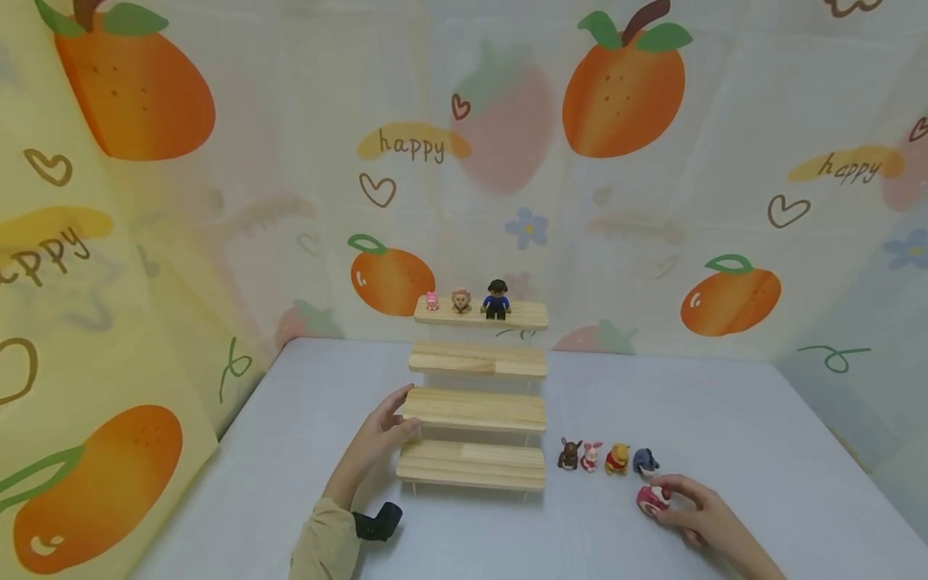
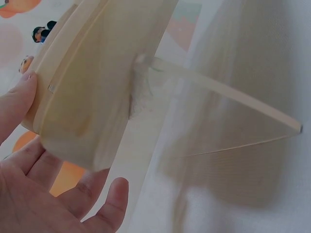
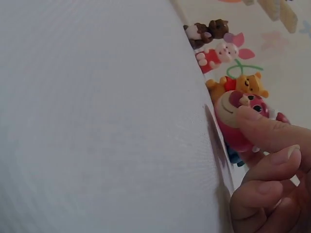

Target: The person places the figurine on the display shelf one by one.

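Three small figures (image 1: 464,300) already stand on the top step of the wooden stair shelf (image 1: 474,409); the three lower steps are bare. The left hand (image 1: 382,431) steadies the shelf's side with loose fingers. The right hand (image 1: 689,503) pinches a pink bear toy (image 1: 651,499) on the tabletop (image 1: 725,419), just beside a row of four toys (image 1: 607,457) not yet shelved.

White-clothed tabletop (image 1: 725,419): wooden stepped shelf (image 1: 474,411) at centre; to its right, a near row of four small animal figures (image 1: 607,457); pink bear figure (image 1: 652,499) just nearer.
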Motion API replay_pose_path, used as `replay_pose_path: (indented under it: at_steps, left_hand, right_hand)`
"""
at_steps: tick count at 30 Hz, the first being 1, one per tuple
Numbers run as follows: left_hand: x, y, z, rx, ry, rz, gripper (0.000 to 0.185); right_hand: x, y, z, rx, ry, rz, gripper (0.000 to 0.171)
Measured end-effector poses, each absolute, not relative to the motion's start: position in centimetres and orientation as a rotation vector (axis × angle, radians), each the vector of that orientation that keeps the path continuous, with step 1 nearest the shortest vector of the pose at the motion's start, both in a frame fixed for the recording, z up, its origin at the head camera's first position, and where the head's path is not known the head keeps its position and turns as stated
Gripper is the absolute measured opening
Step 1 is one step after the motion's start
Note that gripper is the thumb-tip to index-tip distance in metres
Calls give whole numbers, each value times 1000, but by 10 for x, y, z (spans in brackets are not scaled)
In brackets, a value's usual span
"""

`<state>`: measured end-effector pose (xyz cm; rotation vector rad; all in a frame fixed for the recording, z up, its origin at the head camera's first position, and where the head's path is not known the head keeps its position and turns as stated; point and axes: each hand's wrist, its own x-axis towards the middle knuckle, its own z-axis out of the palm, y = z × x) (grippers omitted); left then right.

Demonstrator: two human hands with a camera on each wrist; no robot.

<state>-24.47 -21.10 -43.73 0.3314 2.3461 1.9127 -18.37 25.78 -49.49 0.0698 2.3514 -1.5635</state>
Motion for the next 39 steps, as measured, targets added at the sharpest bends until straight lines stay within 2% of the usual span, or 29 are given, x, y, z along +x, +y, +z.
replay_pose_path:
  at_steps: [8, 17, 22, 30, 34, 39]
  left_hand:
    - [-247, -211, -438, 358, 2337, 1911, 61]
    - [-245, -211, -437, 356, 2336, 1915, 60]
    - [-244, -212, -437, 345, 2347, 1904, 59]
    - [-251, -216, -455, 352, 2304, 1955, 60]
    - [-258, -219, -469, 344, 2303, 1968, 61]
    - [-260, -219, -468, 355, 2324, 1959, 62]
  right_hand:
    - [-187, 252, -486, -22, 2370, -1649, 50]
    - [-190, 239, -474, -377, 2357, -1771, 34]
    - [-201, 234, -466, -499, 2387, -1841, 31]
    - [-218, 222, -446, -407, 2436, -1812, 34]
    - [-228, 217, -436, -443, 2459, -1794, 36]
    - [-240, 210, -425, -517, 2485, -1789, 38]
